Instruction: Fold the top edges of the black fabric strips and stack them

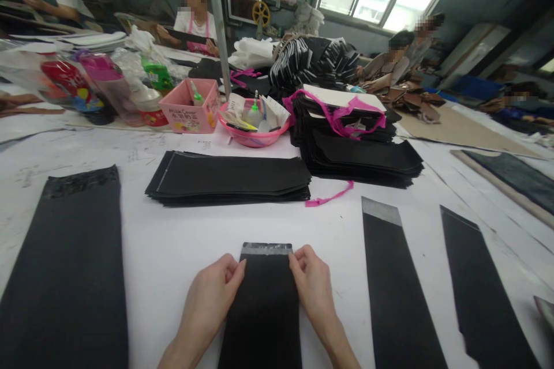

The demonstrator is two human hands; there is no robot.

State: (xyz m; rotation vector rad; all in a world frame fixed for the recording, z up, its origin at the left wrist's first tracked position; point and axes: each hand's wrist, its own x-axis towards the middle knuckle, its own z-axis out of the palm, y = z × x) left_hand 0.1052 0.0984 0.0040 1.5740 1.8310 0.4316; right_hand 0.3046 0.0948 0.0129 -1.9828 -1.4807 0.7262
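In the middle of the white table lies a long black strip of sheet material [264, 311], its far end crossed by a greyish shiny band. My left hand [212, 291] pinches its left edge just below that band. On the opposite edge, near the far corner, my right hand [314, 279] has thumb and fingers closed on the same strip. To the right rest a second black strip [396, 282] with a pale grey end band and a third strip [480, 282] with a thin line near its end. A wider black piece [82, 265] with a glossy end lies at left.
A stack of black pieces [234, 179] lies beyond my hands, with a taller stack [363, 155] to its right and a pink ribbon [331, 195] between. A pink basin [255, 137], a pink box [190, 106] and several bottles line the back. Co-workers sit farther off.
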